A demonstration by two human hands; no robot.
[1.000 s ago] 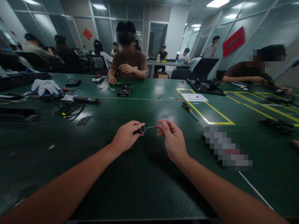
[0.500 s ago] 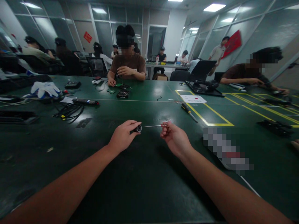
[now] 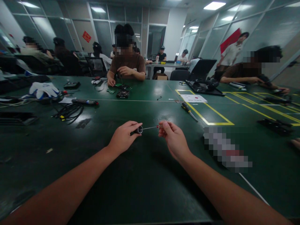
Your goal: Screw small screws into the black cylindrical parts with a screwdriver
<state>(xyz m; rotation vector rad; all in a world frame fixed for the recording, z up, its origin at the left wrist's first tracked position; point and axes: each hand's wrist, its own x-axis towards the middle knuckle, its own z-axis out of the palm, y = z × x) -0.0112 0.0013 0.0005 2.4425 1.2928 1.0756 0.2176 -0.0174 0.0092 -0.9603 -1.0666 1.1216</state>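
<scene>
Between thumb and fingers, my left hand (image 3: 124,135) grips a small black cylindrical part (image 3: 140,129) with a light ring at its open end, which faces right. My right hand (image 3: 172,136) is closed around the red handle of a thin screwdriver (image 3: 150,127). Its metal shaft points left, and the tip is at the mouth of the cylindrical part; how deep it reaches inside I cannot tell. Both hands are held over the green table (image 3: 145,181).
A yellow-and-black screwdriver (image 3: 189,112) lies beyond my right hand, near a white paper sheet (image 3: 193,98). Black cables (image 3: 70,112) and white gloves (image 3: 44,90) lie at the left. A blurred-out pale object (image 3: 225,148) is at the right. Across the table a person (image 3: 127,64) handles small parts.
My right hand has brought the screwdriver left, so its tip now meets the cylindrical part's opening. My left hand has stayed nearly still.
</scene>
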